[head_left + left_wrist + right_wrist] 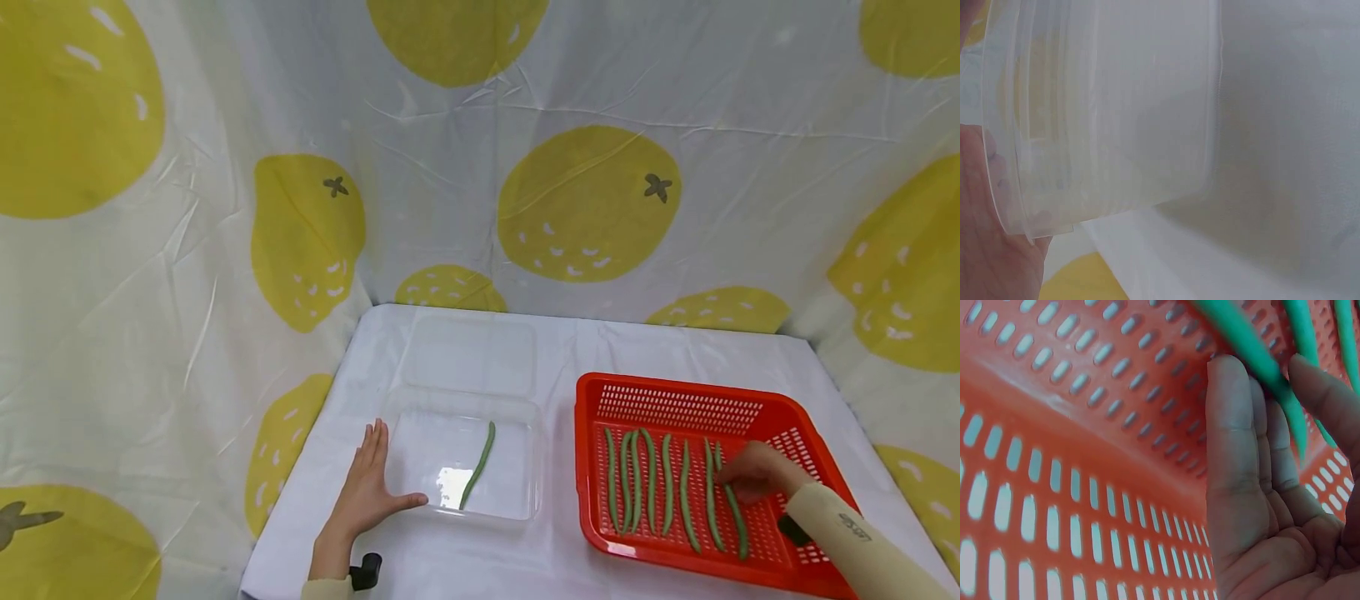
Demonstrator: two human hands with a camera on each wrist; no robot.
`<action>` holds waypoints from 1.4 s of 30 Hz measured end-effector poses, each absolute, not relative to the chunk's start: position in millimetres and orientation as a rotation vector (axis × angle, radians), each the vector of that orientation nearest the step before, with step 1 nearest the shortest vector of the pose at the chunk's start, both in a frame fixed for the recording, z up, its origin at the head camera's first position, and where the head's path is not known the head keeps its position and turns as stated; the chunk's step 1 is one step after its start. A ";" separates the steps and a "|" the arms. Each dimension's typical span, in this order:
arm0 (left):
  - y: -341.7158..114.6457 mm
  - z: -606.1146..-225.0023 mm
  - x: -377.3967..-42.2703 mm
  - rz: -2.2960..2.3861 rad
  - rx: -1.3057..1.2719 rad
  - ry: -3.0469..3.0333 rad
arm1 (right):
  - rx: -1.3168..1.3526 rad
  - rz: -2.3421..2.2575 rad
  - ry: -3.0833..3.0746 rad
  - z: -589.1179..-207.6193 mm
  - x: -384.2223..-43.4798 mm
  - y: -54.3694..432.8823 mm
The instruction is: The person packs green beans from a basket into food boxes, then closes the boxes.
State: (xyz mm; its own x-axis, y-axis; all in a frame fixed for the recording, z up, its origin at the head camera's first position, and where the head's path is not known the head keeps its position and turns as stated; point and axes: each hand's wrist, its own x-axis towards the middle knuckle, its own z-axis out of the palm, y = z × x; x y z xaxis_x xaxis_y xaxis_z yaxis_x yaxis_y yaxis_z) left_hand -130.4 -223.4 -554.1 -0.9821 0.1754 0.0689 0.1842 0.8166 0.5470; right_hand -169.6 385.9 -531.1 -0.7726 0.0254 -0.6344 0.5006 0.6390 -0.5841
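Note:
My left hand [369, 492] rests at the left side of a clear plastic container [538, 467], its fingers straight and thumb spread along the near edge. In the left wrist view, the palm [991, 225] lies against the container's rim. One green bean [478, 467] lies slanted inside. My right hand [757, 471] reaches into a red plastic basket [675, 387], where several green beans lie side by side. Its thumb and fingers pinch the rightmost green bean [737, 521] near the upper end. In the right wrist view, that bean [1244, 344] passes between thumb and fingertips.
A clear, flat lid [470, 354] lies behind the container. White cloth [555, 558] covers the table. Behind and beside it hangs a curtain [435, 183] printed with yellow lemons. The basket's perforated walls [1054, 506] rise around the right hand.

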 end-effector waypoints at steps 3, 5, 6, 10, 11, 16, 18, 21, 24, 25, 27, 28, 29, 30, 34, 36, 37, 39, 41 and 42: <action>-223.4 -553.9 -129.7 -0.900 -0.304 -2.975 | 0.383 -1.015 2.293 -533.9 -167.0 384.3; -223.3 -553.3 -129.4 -0.902 -0.307 -2.969 | 0.379 -1.017 2.291 -535.2 -166.3 384.5; -223.4 -553.2 -129.4 -0.905 -0.306 -2.970 | 0.397 -1.027 2.281 -535.8 -166.3 384.9; -223.5 -552.2 -129.5 -0.908 -0.302 -2.975 | 0.457 -1.130 2.187 -536.2 -169.6 389.6; -223.7 -552.2 -129.6 -0.908 -0.301 -2.977 | 0.470 -1.166 2.155 -535.6 -170.7 391.1; -224.4 -552.6 -129.7 -0.898 -0.301 -2.987 | 0.499 -1.356 2.010 -531.5 -177.0 396.9; -224.5 -552.9 -129.8 -0.900 -0.298 -2.988 | 0.505 -1.438 1.942 -530.0 -180.2 398.4; -224.6 -553.1 -129.7 -0.898 -0.289 -2.991 | 0.437 -1.557 1.817 -526.4 -184.3 397.9; -224.8 -553.1 -129.7 -0.899 -0.282 -2.990 | 0.320 -1.653 1.684 -519.2 -188.8 390.1; -224.8 -552.9 -129.8 -0.898 -0.279 -2.991 | 0.272 -1.679 1.644 -515.8 -190.2 386.2; -224.9 -553.3 -130.1 -0.894 -0.271 -2.995 | 0.202 -1.709 1.585 -508.6 -193.5 375.7; -224.9 -553.5 -130.3 -0.893 -0.269 -2.996 | 0.170 -1.720 1.567 -505.1 -195.0 369.9; -224.9 -553.7 -130.4 -0.890 -0.266 -3.000 | 0.146 -1.728 1.562 -501.7 -196.3 363.3; -224.8 -553.9 -130.5 -0.891 -0.263 -3.004 | 0.131 -1.734 1.559 -499.0 -197.9 356.7; -224.6 -555.0 -130.5 -0.902 -0.269 -3.010 | 0.090 -1.732 1.580 -491.6 -204.0 329.4; -224.5 -555.3 -130.6 -0.904 -0.273 -3.008 | 0.067 -1.729 1.583 -488.7 -207.7 315.2; -224.5 -555.5 -130.7 -0.904 -0.275 -3.007 | 0.050 -1.723 1.583 -487.6 -209.8 308.2; -224.4 -555.8 -130.8 -0.907 -0.275 -3.001 | 0.028 -1.720 1.584 -485.4 -214.3 293.3; -224.1 -556.1 -130.9 -0.907 -0.271 -2.998 | 0.031 -1.716 1.596 -483.1 -218.0 278.2; -223.9 -556.2 -131.0 -0.913 -0.273 -2.995 | 0.039 -1.713 1.603 -482.4 -219.5 270.8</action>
